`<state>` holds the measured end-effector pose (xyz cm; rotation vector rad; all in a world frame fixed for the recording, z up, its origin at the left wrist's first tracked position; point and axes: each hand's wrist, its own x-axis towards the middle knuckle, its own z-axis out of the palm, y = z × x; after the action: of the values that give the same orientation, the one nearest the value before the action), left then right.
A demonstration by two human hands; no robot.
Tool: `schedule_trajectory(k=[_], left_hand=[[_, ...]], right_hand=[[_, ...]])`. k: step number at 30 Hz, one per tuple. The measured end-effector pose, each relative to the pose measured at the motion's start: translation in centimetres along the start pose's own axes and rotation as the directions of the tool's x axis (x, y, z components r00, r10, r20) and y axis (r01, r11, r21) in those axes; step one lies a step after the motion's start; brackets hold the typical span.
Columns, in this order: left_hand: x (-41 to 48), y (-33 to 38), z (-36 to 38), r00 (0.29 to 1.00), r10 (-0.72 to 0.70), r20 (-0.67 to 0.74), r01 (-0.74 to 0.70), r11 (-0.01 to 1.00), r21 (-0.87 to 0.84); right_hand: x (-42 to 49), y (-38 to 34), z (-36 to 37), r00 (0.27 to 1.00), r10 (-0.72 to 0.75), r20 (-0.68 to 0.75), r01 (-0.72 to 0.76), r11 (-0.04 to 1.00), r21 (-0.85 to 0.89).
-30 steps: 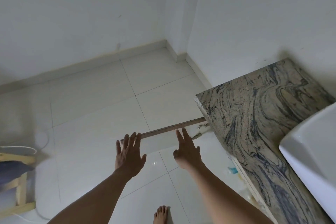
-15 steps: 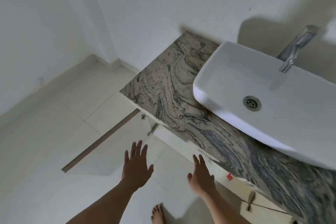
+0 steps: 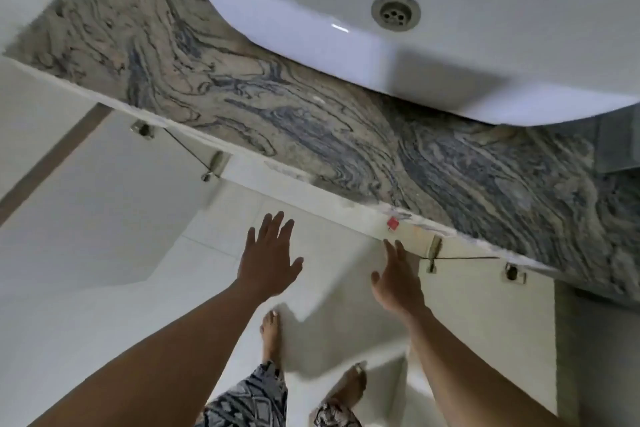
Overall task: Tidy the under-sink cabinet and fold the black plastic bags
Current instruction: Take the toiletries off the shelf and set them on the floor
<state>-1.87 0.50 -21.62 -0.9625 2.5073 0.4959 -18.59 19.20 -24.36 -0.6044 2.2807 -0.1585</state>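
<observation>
I look steeply down at a marbled counter (image 3: 311, 135) with a white sink (image 3: 450, 28) on it. Below its front edge are the white cabinet doors: one door (image 3: 86, 184) stands swung open at the left, another door (image 3: 485, 305) hangs at the right. My left hand (image 3: 268, 258) is stretched out, fingers spread, empty, over the floor in front of the cabinet. My right hand (image 3: 398, 279) is open too, its fingertips close to the cabinet's top edge near a red tag (image 3: 392, 222). The cabinet's inside and any black bags are hidden.
Metal hinges (image 3: 214, 166) with thin dark wires sit under the counter edge. White floor tiles (image 3: 104, 305) lie at the left and below. My bare feet (image 3: 272, 333) and patterned trouser legs (image 3: 249, 399) are at the bottom of the view.
My view has swung right and down, from the floor and corner to the sink and counter. Both hands have stayed open and moved nearer the cabinet front.
</observation>
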Motion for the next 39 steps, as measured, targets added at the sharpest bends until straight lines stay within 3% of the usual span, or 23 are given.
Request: schedule_trajectory(k=[7, 11, 14, 17, 23, 26, 31, 35, 39], left_hand=[[11.4, -0.4, 10.2, 0.983, 0.159, -0.088, -0.158, 0.987, 0.012], [18.8, -0.9, 15.3, 0.946, 0.205, -0.25, -0.218, 0.976, -0.025], [22.7, -0.9, 17.0, 0.904, 0.199, -0.379, -0.232, 0.972, -0.043], [26.3, -0.5, 17.5, 0.862, 0.222, -0.456, -0.256, 0.967, -0.013], [31.5, -0.6, 17.7, 0.714, 0.338, -0.613, -0.392, 0.919, 0.049], [32.5, -1.0, 18.3, 0.632, 0.323, -0.704, -0.438, 0.899, 0.018], [33.7, -1.6, 20.4, 0.586, 0.28, -0.761, -0.458, 0.888, -0.026], [33.9, -1.9, 21.1, 0.666, 0.236, -0.708, -0.397, 0.915, -0.069], [34.4, -1.5, 21.2, 0.726, 0.106, -0.68, -0.363, 0.899, -0.247]], right_hand=[[10.4, 5.7, 7.9, 0.976, -0.017, -0.216, 0.025, 0.999, 0.034], [17.6, 7.1, 10.7, 0.915, -0.049, -0.4, 0.104, 0.988, 0.115], [22.0, 7.3, 11.4, 0.833, -0.126, -0.539, 0.21, 0.973, 0.097], [25.6, 7.1, 11.0, 0.759, -0.145, -0.634, 0.223, 0.974, 0.045], [29.7, 5.8, 9.9, 0.575, -0.277, -0.77, 0.32, 0.942, -0.101], [30.2, 5.8, 9.8, 0.58, -0.311, -0.753, 0.287, 0.943, -0.168], [30.5, 7.0, 9.3, 0.589, -0.246, -0.77, 0.19, 0.968, -0.164], [30.1, 9.2, 8.3, 0.604, -0.086, -0.792, 0.131, 0.991, -0.008], [30.7, 12.2, 9.3, 0.705, 0.025, -0.709, 0.017, 0.998, 0.052]])
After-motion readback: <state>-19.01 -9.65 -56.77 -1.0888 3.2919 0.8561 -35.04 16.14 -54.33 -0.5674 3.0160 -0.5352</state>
